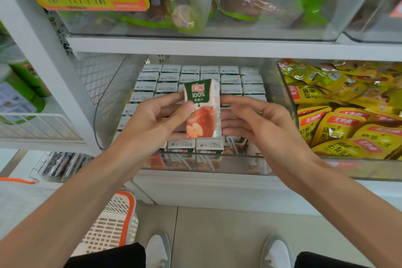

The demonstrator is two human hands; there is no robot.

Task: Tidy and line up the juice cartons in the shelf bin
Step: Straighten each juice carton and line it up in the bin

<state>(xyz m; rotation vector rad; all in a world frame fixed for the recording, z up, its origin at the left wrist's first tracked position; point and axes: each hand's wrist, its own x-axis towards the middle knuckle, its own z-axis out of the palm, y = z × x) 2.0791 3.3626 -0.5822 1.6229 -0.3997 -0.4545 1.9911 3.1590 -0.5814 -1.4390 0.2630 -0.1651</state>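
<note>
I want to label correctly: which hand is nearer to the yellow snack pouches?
Right. The right hand is left of the yellow snack pouches, at the apple juice carton's right edge; the left hand grips that carton, farther left.

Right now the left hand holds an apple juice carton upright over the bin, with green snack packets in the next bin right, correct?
No: the head view shows the snack packets are yellow, not green. The left hand does hold the apple juice carton upright over the bin.
</note>
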